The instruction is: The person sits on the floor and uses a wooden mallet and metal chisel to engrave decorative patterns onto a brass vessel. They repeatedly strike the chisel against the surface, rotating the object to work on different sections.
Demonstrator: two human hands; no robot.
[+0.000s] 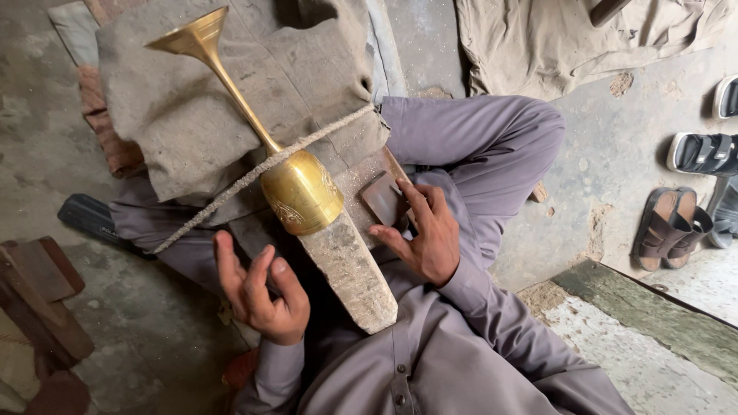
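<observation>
While polished brass goblet (296, 184) rests on rough block (350, 269), hands open: left (261, 292), right (423, 230) touching dark flat piece (384, 198)

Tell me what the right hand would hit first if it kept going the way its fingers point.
Probably the small dark flat block: the right hand points at it, fingertips apparently already touching.
</observation>
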